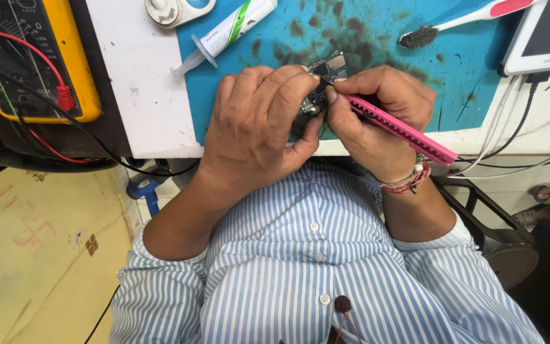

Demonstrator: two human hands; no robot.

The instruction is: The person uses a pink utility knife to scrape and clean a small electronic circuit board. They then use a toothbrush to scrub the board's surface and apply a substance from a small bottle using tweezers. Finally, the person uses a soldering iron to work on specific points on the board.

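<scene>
Small dark circuit board (323, 79), with a metal shield at one end, sits pinched between the fingers of the left hand (259, 124), held just above the near edge of the blue work mat (377, 35) on the white tabletop (138, 83). The right hand (377, 118) grips a pink serrated plastic tool (399, 130) like a pen, fingers pressed together around it, its tip touching the board where the two hands meet. What exactly the tip does there is hidden by the fingers.

By my judgement the work on the board is under way and not finished: the board is off the mat, both hands are closed on their things, and nothing has been set down. The mat is heavily stained with dark smudges.

At the far edge of the mat lie a white-and-green syringe tube (227, 32) and a white toothbrush with dark bristles and a pink handle (459, 19), both untouched. A yellow multimeter (74, 64) with red and black leads rests at the left edge, a white tablet (545, 35) at the far right corner.
</scene>
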